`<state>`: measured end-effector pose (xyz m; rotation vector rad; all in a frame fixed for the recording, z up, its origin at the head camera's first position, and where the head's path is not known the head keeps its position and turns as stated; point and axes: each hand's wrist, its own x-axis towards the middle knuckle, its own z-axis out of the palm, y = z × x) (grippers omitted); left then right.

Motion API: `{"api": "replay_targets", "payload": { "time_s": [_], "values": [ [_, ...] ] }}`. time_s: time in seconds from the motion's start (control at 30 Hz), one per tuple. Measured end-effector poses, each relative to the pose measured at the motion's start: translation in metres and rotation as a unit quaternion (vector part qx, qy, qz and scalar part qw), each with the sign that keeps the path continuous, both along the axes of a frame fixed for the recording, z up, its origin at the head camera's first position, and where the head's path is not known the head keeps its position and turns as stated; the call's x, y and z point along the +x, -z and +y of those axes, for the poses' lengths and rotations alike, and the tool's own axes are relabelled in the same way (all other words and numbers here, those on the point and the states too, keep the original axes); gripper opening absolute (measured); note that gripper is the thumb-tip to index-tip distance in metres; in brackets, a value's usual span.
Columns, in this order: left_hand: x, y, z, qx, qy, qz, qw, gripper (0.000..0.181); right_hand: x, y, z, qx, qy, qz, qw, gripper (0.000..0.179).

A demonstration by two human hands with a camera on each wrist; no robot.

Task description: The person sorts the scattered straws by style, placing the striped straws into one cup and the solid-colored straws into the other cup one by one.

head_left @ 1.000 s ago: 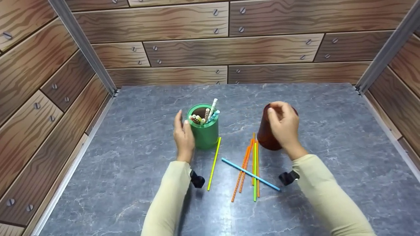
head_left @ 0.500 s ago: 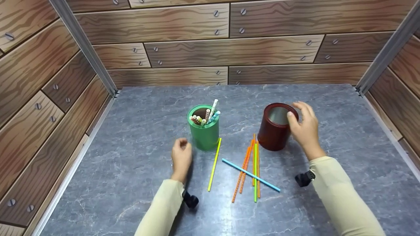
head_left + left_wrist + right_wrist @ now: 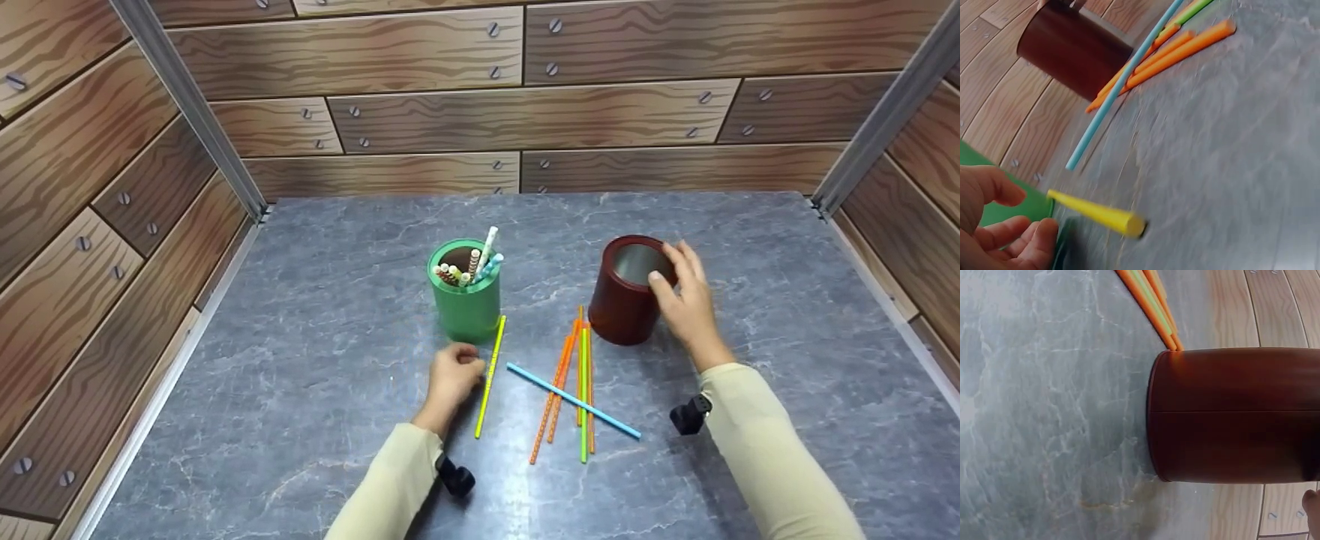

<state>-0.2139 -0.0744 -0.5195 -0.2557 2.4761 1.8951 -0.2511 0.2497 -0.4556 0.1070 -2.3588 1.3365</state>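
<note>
In the head view my left hand hovers just left of a yellow straw, fingers loosely bent. The left wrist view shows a gap between thumb and fingertips, with the yellow straw beyond them. Behind that hand stands a green cylindrical cup, filled with several patterned straws. My right hand is at the right side of a dark red-brown cup, its fingers relaxed near the rim. This cup is upright, with no straws visible inside.
Between the cups lie several orange straws and a green straw, with a blue straw across them. They rest on a grey marbled tabletop. Wood-print walls enclose the back and both sides.
My left hand has left the green cup's side, coming nearer and then right to the yellow straw. My right hand has shifted from over the red-brown cup's mouth to its right side.
</note>
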Motion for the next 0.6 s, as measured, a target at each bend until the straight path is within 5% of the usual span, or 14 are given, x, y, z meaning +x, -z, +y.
{"api": "replay_targets", "payload": {
  "time_s": [0.33,0.6],
  "values": [
    [0.0,0.002,0.013,-0.152,0.011,0.036,0.9877,0.021,0.0,0.008,-0.005,-0.012,-0.001,-0.002,0.9999,0.053],
    [0.0,0.004,0.025,-0.207,0.036,0.086,0.9738,0.02,-0.001,0.012,-0.005,-0.011,0.005,0.02,0.9997,0.054]
  ]
}}
